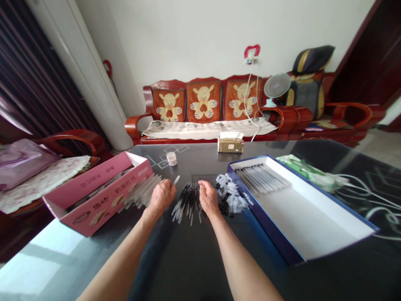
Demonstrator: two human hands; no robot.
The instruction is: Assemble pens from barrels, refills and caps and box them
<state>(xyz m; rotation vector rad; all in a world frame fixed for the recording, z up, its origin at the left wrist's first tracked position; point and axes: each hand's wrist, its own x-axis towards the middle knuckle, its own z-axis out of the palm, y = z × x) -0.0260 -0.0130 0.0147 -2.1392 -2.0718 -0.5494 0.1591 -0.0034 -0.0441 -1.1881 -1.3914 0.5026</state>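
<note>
My left hand [163, 194] is closed around a translucent pen barrel [177, 179], whose end sticks out past the fingers. Beside that hand lies a pile of clear pen barrels [140, 192], against the pink box. Between my hands is a fanned bundle of dark-tipped pen refills [187, 200]. My right hand [208, 196] has its fingers curled together at the bundle's right edge; whatever is between them is hidden. Just right of it sits a heap of whitish pen caps [233, 196], with small black pieces [223, 207] at its near left side.
A pink box [103, 198] with pens inside stands left. At right lies a blue-rimmed tray [313, 221] holding a row of pens [261, 177]. A small round jar [171, 159] and tissue box [231, 145] stand farther back. White cables [376, 196] and a green packet [308, 171] lie right.
</note>
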